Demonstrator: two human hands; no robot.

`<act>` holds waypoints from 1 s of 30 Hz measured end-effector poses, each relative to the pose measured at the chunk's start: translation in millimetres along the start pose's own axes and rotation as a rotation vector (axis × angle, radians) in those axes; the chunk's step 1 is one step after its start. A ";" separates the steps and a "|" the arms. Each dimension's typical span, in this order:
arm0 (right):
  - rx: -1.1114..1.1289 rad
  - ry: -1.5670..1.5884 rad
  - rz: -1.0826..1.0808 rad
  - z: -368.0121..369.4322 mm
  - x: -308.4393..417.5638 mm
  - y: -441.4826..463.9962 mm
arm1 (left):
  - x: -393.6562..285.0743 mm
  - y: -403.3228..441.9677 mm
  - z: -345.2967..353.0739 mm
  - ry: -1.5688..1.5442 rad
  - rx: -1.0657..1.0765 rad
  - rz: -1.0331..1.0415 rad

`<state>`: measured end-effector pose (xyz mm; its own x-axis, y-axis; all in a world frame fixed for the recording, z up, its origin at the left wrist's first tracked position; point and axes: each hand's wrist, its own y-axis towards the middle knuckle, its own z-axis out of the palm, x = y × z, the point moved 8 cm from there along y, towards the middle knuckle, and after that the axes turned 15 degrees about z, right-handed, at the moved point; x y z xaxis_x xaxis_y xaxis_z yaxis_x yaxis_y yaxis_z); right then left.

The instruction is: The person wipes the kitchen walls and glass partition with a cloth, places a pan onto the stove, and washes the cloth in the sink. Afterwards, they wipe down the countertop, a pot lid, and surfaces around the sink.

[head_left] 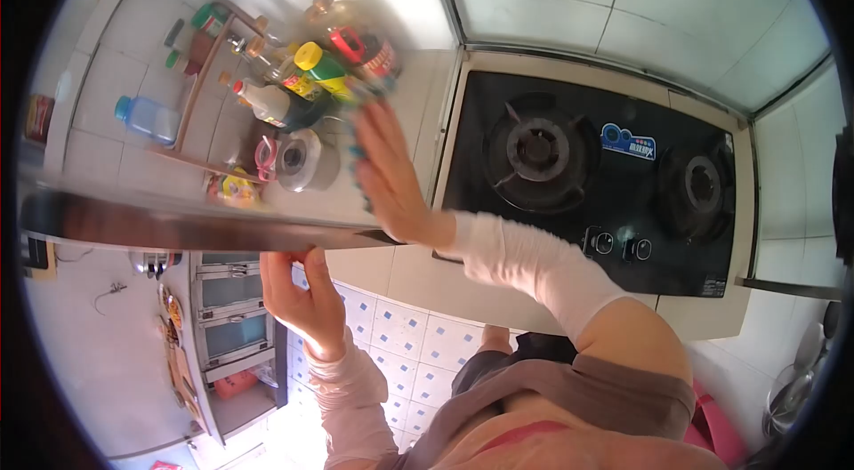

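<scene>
My right hand (391,169) is blurred by motion above the counter, its fingers stretched together, with a blue-green thing (358,152) along their inner side that I cannot make out. Just beyond the fingers stand a yellow-capped green bottle (325,70) and a large bottle with a red handle (366,52). My left hand (307,299) has its fingers curled at the lower side of a long panel (205,228) with a shiny brown edge, seen nearly edge-on. Finger and thumb tips meet that edge; the far side of the grip is hidden.
A black gas stove (569,221) with two burners lies to the right. Several bottles, a metal pot (307,159) and a rack (200,83) crowd the left counter. A cabinet (236,319) with drawers stands lower left, above the tiled floor (418,337).
</scene>
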<state>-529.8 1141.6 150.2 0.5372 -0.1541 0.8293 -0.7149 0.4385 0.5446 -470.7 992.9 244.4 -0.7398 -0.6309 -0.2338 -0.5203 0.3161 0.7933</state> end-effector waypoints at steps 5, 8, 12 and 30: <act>-0.265 -0.080 -0.202 -25.0 -21.6 122.8 | 22.0 -38.1 12.3 -0.050 -0.009 -0.118; -0.406 0.018 0.454 -61.4 -164.7 104.5 | 26.7 -44.0 10.5 -0.062 -0.038 -0.186; -0.248 -0.054 0.636 -9.4 -169.6 -55.4 | 21.4 -35.8 12.3 -0.058 -0.088 -0.143; -0.255 -0.571 0.439 -75.8 -290.0 95.4 | 33.6 -40.7 12.6 -0.167 -0.020 -0.206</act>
<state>-719.8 1295.3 -47.8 -0.1363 -0.3218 0.9369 -0.6467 0.7453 0.1619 -479.8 967.8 197.1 -0.6804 -0.5540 -0.4796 -0.6599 0.1785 0.7299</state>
